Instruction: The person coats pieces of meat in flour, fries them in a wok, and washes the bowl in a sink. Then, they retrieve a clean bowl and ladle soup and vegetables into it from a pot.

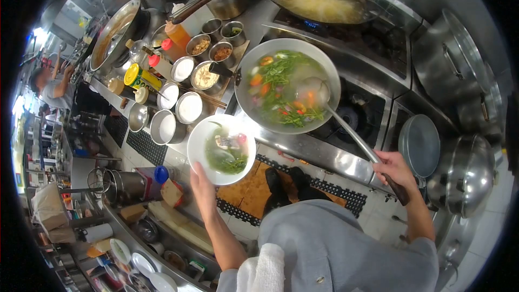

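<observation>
My left hand (202,189) is closed on the near rim of a white bowl (193,141), which holds broth, green leaves and a piece that looks like fish. Gripped in my right hand (396,168) is the dark handle of a long metal ladle (351,131). The ladle's head rests in the soup of a wide pan (244,109) on the stove. Green herbs, orange and red pieces float in that soup. The bowl is held just left of the pan, apart from it. My left fingers are partly hidden beneath the bowl.
A wok (316,1) of bubbling yellowish liquid sits over a blue flame behind. Metal seasoning cups (189,107) and squeeze bottles (159,64) crowd the left counter. A frying pan (419,146) and large steel pots (469,176) stand at right. Another person (54,92) is far left.
</observation>
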`<state>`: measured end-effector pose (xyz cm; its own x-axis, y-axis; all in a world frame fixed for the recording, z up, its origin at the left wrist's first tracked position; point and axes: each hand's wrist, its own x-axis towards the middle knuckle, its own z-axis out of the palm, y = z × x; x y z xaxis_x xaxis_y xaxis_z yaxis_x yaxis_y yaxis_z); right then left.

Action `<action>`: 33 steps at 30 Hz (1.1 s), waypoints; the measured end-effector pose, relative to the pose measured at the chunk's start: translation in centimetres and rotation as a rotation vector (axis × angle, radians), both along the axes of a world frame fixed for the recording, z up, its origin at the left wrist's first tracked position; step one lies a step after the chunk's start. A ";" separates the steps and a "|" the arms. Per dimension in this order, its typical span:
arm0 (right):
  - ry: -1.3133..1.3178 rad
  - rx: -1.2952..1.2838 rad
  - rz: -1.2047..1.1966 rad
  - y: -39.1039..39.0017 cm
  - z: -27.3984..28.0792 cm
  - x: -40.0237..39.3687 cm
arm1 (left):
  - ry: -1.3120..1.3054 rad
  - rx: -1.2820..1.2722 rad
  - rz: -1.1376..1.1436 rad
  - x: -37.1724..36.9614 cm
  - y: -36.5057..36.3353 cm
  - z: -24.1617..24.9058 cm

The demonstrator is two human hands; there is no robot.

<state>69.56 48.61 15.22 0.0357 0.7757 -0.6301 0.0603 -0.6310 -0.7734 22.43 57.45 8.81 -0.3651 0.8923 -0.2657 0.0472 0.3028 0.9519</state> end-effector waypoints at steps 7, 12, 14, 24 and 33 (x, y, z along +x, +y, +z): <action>-0.176 0.029 0.148 0.3 0.9 0.3 | 0.009 0.000 0.031 0.1 -0.1 0.1; -0.285 0.029 0.186 0.6 1.3 -0.5 | 0.023 0.006 0.037 -0.2 -0.5 -0.5; -0.267 0.018 0.184 0.8 1.7 -1.1 | 0.053 0.059 0.030 -0.6 -0.6 -1.5; 0.048 -0.036 0.081 1.3 1.0 -0.8 | -0.044 -0.005 0.063 0.6 -0.8 0.6; 0.197 0.004 -0.038 0.7 1.6 -0.1 | -0.014 0.046 0.050 0.0 -0.6 -0.6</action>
<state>69.47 49.35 16.85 -0.0590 0.7784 -0.6250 -0.1160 -0.6272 -0.7701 22.43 56.81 8.24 -0.4056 0.8845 -0.2304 0.0196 0.2604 0.9653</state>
